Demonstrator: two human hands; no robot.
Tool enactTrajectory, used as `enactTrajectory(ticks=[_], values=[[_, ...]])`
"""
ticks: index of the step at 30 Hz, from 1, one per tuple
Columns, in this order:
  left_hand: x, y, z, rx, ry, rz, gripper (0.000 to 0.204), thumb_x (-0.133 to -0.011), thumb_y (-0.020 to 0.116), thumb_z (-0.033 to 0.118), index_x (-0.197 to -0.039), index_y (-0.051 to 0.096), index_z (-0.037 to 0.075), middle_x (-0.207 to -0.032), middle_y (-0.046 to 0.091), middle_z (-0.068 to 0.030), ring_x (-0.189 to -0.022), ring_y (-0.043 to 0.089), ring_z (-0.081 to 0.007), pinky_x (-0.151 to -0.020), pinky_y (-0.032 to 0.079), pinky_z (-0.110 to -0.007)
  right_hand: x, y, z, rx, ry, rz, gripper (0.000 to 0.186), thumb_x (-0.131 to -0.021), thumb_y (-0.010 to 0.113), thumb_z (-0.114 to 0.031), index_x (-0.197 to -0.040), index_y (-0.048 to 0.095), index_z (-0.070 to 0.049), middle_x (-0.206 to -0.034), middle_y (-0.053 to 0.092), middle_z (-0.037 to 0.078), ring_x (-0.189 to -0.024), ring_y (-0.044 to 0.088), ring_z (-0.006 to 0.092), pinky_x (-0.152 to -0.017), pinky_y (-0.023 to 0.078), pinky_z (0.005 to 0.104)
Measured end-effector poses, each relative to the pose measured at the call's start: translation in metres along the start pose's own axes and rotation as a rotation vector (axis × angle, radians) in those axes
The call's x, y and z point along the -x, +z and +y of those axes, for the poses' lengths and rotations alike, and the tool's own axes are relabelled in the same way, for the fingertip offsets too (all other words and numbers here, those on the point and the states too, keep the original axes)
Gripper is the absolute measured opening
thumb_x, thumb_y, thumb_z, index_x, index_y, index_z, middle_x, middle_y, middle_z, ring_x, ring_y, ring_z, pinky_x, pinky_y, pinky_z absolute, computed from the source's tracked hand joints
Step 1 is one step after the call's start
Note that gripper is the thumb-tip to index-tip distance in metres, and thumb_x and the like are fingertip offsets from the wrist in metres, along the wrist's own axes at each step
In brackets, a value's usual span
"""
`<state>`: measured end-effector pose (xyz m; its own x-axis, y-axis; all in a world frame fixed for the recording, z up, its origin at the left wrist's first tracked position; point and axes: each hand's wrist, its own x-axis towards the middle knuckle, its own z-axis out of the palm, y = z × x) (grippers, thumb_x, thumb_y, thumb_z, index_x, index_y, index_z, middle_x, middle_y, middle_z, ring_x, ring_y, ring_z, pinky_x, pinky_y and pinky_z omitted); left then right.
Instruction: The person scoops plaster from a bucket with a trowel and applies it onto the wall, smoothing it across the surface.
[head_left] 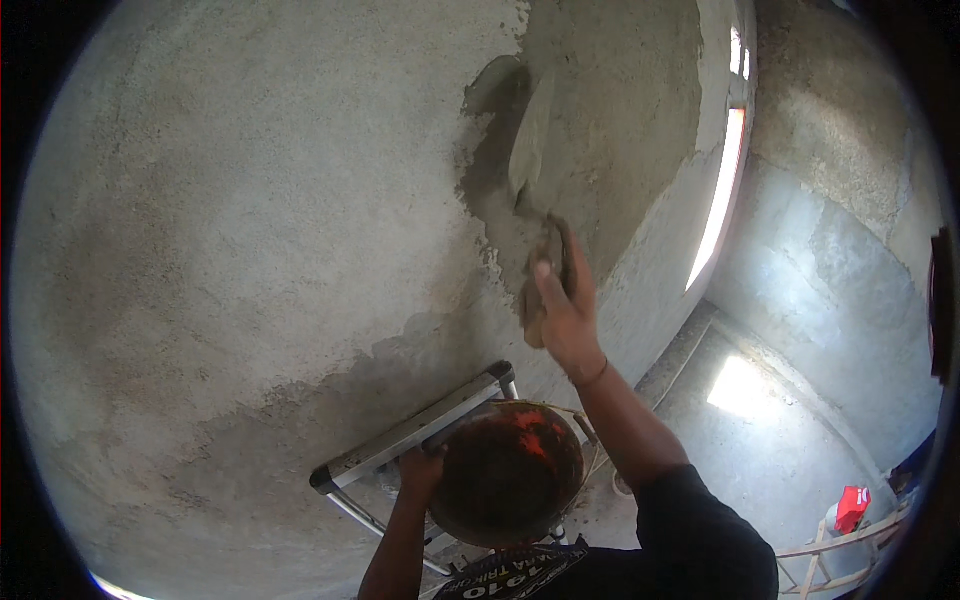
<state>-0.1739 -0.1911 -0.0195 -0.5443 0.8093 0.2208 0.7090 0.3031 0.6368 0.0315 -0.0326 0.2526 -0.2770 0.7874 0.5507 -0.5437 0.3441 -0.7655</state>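
Note:
My right hand (562,300) is closed around the handle of a trowel (530,145). The trowel's blade is against the wall (280,220), tilted, over a darker patch of wet plaster (610,130). Lower down, my left hand (421,470) grips the left rim of a round black bucket (500,490); its fingers are partly hidden. Orange-red patches show on the bucket's inner side, and the inside is dark. Just beyond the bucket, the top rail of a metal ladder (410,428) slants close to the wall.
A narrow bright opening (718,200) stands upright near the wall's right corner. Far below lies a concrete floor (790,440) with a patch of sunlight. At the lower right are a red object (852,509) and a light wooden frame (840,545).

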Motion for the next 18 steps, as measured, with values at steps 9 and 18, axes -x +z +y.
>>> enactTrajectory(ticks=[9, 18], values=[[-0.001, 0.002, 0.0, -0.037, 0.047, 0.06, 0.067, -0.073, 0.074, 0.031, -0.127, 0.048, 0.001, -0.128, 0.049, -0.0273, -0.121, 0.043, -0.0453, -0.104, 0.033, -0.049, -0.018, 0.013, -0.002, 0.187, -0.091, -0.176, 0.051, -0.095, 0.054, -0.015, -0.14, 0.035, 0.001, -0.103, 0.053, 0.007, -0.089, 0.053, 0.0138, -0.08, 0.045, 0.028], [0.0, 0.002, 0.008, -0.073, -0.154, -0.036, 0.067, -0.075, 0.071, 0.037, -0.131, 0.048, 0.007, -0.137, 0.043, -0.0233, -0.13, 0.036, -0.0413, -0.109, 0.029, -0.046, -0.015, 0.003, -0.012, 0.395, -0.315, -0.032, 0.049, -0.093, 0.053, -0.013, -0.136, 0.038, 0.004, -0.09, 0.054, 0.006, -0.068, 0.052, 0.0085, -0.063, 0.045, 0.0229]])
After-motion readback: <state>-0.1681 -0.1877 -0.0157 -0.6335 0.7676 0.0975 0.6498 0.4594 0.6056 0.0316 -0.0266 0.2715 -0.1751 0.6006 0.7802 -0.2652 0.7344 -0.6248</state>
